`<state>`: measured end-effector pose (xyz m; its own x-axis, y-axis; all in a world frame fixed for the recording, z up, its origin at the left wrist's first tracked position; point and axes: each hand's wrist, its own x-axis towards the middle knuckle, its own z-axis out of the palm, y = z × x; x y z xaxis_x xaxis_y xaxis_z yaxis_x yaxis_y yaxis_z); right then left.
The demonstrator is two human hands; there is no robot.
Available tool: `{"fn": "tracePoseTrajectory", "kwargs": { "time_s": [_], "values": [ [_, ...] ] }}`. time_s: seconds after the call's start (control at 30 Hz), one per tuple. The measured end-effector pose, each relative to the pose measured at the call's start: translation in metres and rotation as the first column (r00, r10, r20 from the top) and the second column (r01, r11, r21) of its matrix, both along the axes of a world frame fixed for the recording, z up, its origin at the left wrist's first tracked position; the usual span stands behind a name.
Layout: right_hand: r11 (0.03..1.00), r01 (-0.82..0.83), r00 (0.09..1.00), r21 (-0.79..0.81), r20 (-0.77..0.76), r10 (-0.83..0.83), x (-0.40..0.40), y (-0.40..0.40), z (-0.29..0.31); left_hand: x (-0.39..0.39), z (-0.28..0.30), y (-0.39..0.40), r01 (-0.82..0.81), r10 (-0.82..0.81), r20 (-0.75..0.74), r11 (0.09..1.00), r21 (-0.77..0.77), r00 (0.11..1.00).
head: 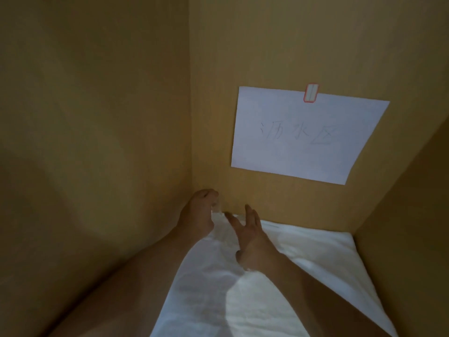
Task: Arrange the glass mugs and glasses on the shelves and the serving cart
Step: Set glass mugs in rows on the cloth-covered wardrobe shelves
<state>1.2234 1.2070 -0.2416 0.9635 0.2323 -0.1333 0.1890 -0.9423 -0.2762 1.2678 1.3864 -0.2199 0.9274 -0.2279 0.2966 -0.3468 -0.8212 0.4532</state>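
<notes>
While both arms reach deep into a wooden shelf box (97,117), the left hand (198,215) is far back in the corner where the side wall meets the back wall. Its fingers curl around something small and see-through, which looks like a glass (216,207). It is blurry and mostly hidden by the hand, so I cannot tell if it is a mug or a plain glass. It sits at the back left corner, right at the edge of a white cloth (303,251) that covers the floor of the shelf. The right hand (250,237) is just beside it, above the cloth, with its fingers spread wide and holding nothing. On the back wall hangs a white paper (303,152) with faint writing, stuck on with a small piece of tape (310,93) with a red edge.
</notes>
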Motion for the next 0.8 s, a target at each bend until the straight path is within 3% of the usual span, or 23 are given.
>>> {"fn": "tracePoseTrajectory", "kwargs": {
  "time_s": [0.23,0.8],
  "values": [
    [0.979,0.135,0.989,0.150,0.039,-0.143,0.024,0.001,-0.011,0.005,0.008,0.005,-0.091,0.088,0.027,0.982,0.168,0.996],
    [0.983,0.093,0.992,0.161,0.069,-0.105,0.051,0.006,-0.008,0.010,-0.002,-0.011,-0.154,0.143,0.097,0.981,0.119,0.985]
  ]
}}
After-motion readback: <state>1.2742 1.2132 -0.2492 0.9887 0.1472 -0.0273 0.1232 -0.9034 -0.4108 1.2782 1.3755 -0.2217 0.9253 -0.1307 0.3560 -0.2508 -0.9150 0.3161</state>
